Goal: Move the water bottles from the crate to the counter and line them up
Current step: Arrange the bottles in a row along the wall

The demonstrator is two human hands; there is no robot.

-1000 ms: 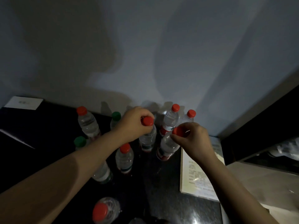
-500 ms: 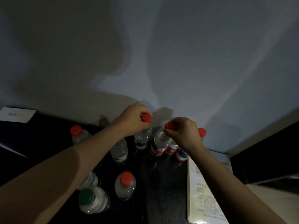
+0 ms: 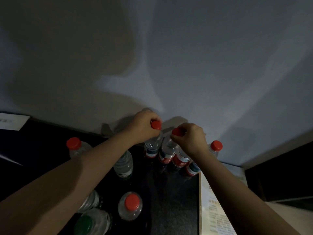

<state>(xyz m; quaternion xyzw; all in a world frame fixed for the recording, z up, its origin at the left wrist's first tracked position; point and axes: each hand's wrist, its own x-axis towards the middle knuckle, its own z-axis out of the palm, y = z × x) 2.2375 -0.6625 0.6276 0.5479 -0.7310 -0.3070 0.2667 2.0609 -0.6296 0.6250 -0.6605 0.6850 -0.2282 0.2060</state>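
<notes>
Several clear water bottles with red or green caps stand on the dark counter point(image 3: 171, 197). My left hand point(image 3: 144, 127) grips the neck of a red-capped bottle point(image 3: 153, 146) near the wall. My right hand point(image 3: 190, 139) pinches the neck of a second red-capped bottle point(image 3: 167, 150) right beside it. Both bottles stand upright, almost touching. To their right, two more bottles stand partly hidden under my right wrist, one with its red cap point(image 3: 216, 145) showing. No crate is in view.
More bottles stand to the left and front: a red-capped one point(image 3: 74, 146), a green-labelled one point(image 3: 123, 164), a red-capped one point(image 3: 131, 205) and a green-capped one point(image 3: 92, 223). A printed sheet point(image 3: 215, 206) lies at the right. A white card point(image 3: 11, 121) sits far left. The wall is close behind.
Both hands carried their bottles back toward the wall, and the bottles now stand close together beside the ones at the right. The camera has tilted up slightly.
</notes>
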